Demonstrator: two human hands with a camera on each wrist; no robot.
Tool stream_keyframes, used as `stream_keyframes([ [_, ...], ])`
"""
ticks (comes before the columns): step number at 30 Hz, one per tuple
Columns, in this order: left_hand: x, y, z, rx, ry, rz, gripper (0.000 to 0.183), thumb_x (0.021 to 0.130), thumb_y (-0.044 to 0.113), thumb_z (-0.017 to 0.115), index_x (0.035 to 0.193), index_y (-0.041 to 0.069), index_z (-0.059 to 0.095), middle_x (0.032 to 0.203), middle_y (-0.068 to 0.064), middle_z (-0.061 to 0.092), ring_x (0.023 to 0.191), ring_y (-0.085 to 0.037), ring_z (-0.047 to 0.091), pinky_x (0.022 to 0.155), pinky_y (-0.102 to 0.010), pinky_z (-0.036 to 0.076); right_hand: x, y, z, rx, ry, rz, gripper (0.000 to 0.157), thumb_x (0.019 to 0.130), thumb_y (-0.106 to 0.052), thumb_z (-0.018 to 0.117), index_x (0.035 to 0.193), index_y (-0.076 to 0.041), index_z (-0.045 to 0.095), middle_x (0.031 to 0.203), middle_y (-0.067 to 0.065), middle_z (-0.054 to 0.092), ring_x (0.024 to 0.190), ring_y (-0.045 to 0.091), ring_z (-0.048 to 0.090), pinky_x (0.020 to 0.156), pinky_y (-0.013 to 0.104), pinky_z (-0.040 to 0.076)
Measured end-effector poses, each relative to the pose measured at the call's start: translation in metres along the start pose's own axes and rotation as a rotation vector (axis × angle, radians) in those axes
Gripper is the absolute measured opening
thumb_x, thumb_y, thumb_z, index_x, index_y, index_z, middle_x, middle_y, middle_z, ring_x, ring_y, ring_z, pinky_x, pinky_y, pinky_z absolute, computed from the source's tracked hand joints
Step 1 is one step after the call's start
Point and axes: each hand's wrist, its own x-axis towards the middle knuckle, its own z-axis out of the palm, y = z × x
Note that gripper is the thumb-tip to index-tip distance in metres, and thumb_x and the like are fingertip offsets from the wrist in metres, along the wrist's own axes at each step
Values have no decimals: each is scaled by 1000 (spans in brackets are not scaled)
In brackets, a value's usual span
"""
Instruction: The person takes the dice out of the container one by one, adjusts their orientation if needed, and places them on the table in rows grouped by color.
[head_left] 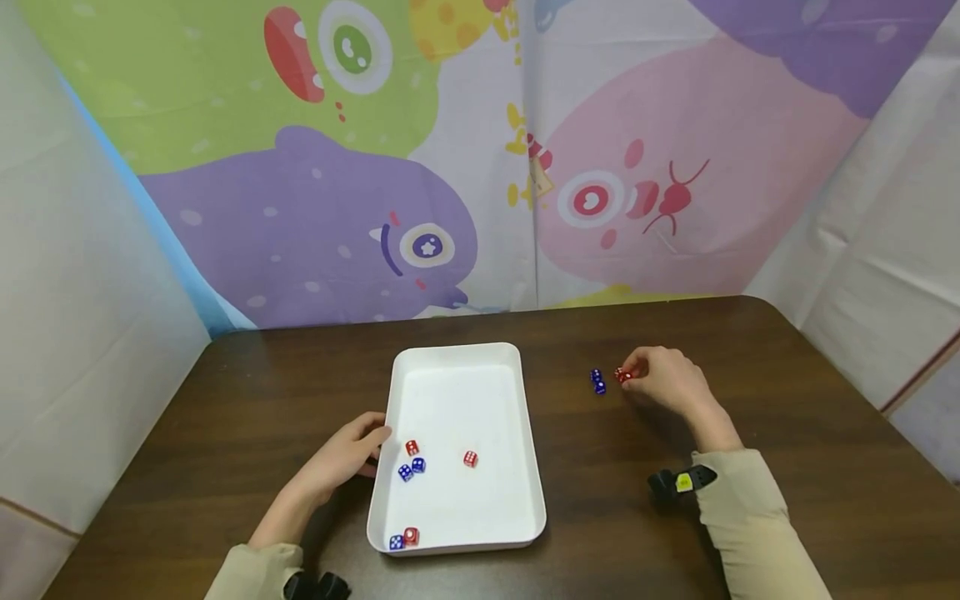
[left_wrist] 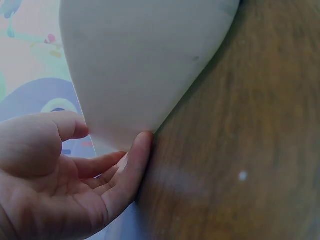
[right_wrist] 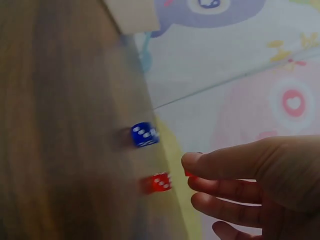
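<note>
My left hand [head_left: 351, 450] holds the left side of a white tray [head_left: 457, 375], thumb at the rim and fingers against the outer wall; the left wrist view shows the thumb and fingers [left_wrist: 138, 157] there. To the right of the tray, my right hand [head_left: 667, 379] pinches a red die [right_wrist: 188, 173], mostly hidden by the thumb. Another red die [right_wrist: 161, 182] lies on the table close to the fingertips. Just left of it are two blue dice [head_left: 599, 387], one behind the other.
Inside the tray lie several red and blue dice: a red die [head_left: 412, 447] by two blue ones, a lone red die [head_left: 470, 459] near the middle, and a blue die [head_left: 396, 542] beside a red one in the near left corner. A cartoon-printed cloth [head_left: 480, 208] hangs behind the brown table [head_left: 300, 375].
</note>
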Motion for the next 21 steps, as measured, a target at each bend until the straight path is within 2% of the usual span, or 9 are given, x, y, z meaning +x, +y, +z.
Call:
stream_keyframes([
  [10,1,0,-1,-10,9,-2,41,95,22,43,128,-2,41,104,-17,57,82,-19,56,70,-36,53,6,13,10,20,-24,45,19,75,-20,71,85,-11,57,79,1,61,70,18,55,55,32,38],
  [21,2,-1,1,-5,4,-1,40,95,22,43,128,-2,41,103,-16,57,82,-19,56,69,-36,53,9,17,14,6,-48,58,18,75,-18,71,82,-11,56,76,3,60,68,20,54,55,34,39],
])
